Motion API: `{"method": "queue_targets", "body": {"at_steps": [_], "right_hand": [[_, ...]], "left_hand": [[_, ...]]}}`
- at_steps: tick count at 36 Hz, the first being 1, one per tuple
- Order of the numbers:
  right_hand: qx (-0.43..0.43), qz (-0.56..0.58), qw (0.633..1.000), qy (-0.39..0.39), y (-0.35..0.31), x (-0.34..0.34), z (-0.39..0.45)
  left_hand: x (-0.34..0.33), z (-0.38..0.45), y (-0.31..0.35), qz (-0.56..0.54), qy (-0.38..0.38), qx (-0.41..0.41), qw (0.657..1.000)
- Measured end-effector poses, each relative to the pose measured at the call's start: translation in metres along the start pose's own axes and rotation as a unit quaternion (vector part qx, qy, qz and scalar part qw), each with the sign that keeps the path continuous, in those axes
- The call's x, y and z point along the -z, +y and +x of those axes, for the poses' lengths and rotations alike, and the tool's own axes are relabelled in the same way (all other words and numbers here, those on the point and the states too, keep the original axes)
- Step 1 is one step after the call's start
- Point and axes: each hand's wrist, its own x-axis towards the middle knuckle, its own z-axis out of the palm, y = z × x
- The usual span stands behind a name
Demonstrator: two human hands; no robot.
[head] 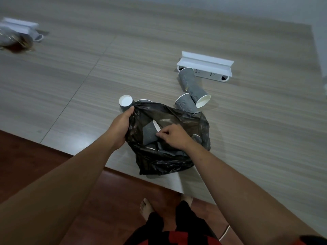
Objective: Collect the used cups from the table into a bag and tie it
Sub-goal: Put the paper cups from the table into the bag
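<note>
A black plastic bag (169,161) lies open near the table's front edge. My left hand (120,128) grips the bag's left rim and holds it open. My right hand (174,137) is inside the mouth, fingers pinched on a grey paper cup (149,131). More cups show deeper in the bag. Outside it, one cup (126,102) stands at the bag's far left corner. Three grey cups lie on their sides to the right: one (186,103) next to the bag, one (199,95) behind it, one (186,77) further back.
A white socket box (205,65) with its lid up sits behind the fallen cups. At the far left are another white box (19,26) and a clear bag (13,39). The wooden table (88,76) ends just below the bag; my feet stand on the red-brown floor (26,165).
</note>
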Motion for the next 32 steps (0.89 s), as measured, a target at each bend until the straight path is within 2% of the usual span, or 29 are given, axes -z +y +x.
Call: {"method": "queue_targets", "body": {"at_steps": [4, 6, 9, 12, 14, 18, 20, 28, 32], "right_hand": [[-0.023, 0.039, 0.997, 0.064, 0.008, 0.005, 0.0], [-0.024, 0.074, 0.985, 0.155, 0.012, 0.016, 0.0], [-0.043, 0.097, 0.947, 0.302, 0.017, 0.04, 0.008], [-0.106, 0.028, 0.924, 0.367, 0.022, 0.067, 0.028], [-0.154, -0.026, 0.922, 0.354, 0.025, 0.079, 0.043], [-0.22, -0.131, 0.943, 0.214, 0.037, 0.077, 0.062], [-0.237, -0.165, 0.941, 0.176, 0.043, 0.07, 0.065], [-0.255, -0.119, 0.946, 0.161, 0.052, 0.055, 0.07], [-0.2, -0.099, 0.95, 0.22, 0.041, 0.058, 0.065]], "left_hand": [[0.004, 0.003, 0.003, 0.005, 0.022, -0.008, 1.0], [0.009, 0.005, 0.004, 0.015, 0.03, -0.012, 0.999], [0.015, 0.008, 0.004, 0.025, 0.037, -0.01, 0.999], [0.017, 0.013, 0.001, 0.021, 0.037, -0.007, 0.999], [0.016, 0.014, 0.0, 0.019, 0.036, -0.006, 0.999], [0.012, 0.012, -0.002, 0.025, 0.042, -0.004, 0.999], [0.01, 0.011, 0.0, 0.037, 0.048, -0.003, 0.998], [0.01, 0.012, -0.001, 0.084, 0.055, -0.023, 0.995], [0.01, 0.013, -0.001, 0.076, 0.064, -0.021, 0.995]]}}
